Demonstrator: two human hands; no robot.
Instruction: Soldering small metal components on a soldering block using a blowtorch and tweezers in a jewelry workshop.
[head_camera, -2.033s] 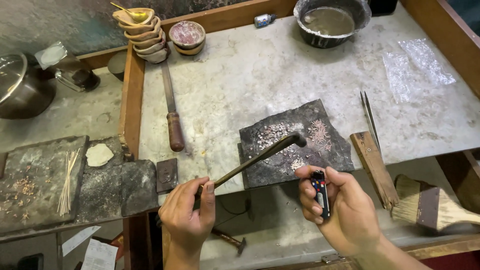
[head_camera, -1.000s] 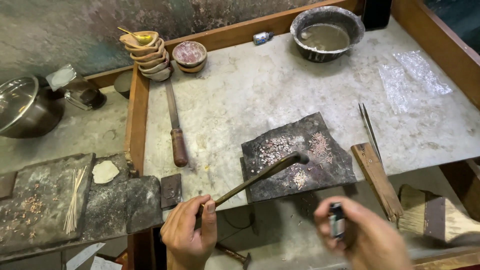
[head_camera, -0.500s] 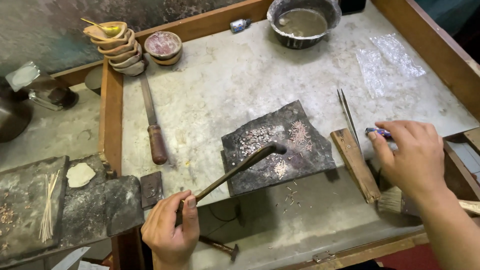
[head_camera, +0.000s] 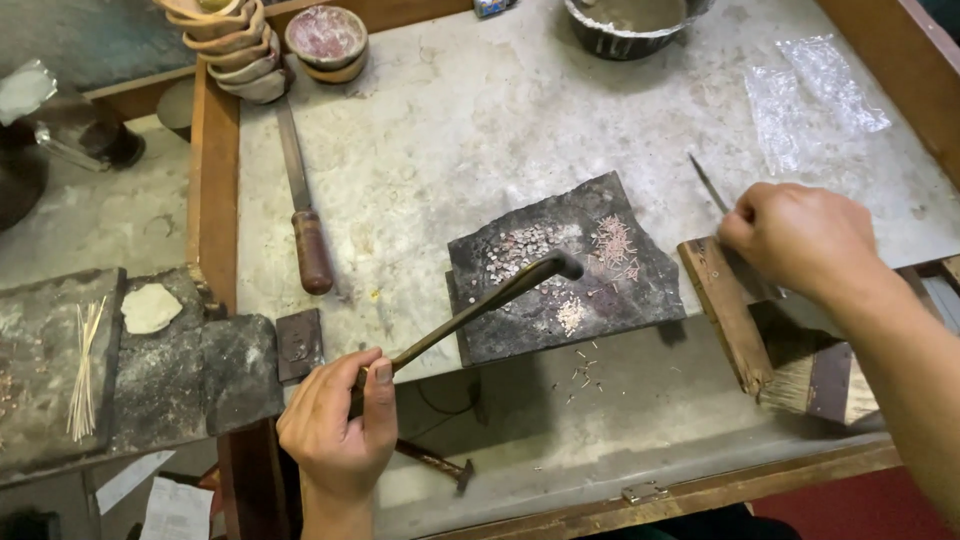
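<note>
Here the left hand (head_camera: 340, 420) grips the bent metal blowpipe (head_camera: 470, 305), its tip over tiny pieces on the dark slab (head_camera: 560, 270); the right hand (head_camera: 800, 240), closed, reaches tweezers (head_camera: 708, 183) far right.

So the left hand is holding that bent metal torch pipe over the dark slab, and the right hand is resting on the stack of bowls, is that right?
Not quite. The head view shows the left hand holding the bent metal pipe over the dark slab, but the right hand is at the tweezers by the wooden block, far from the stack of bowls.
</note>
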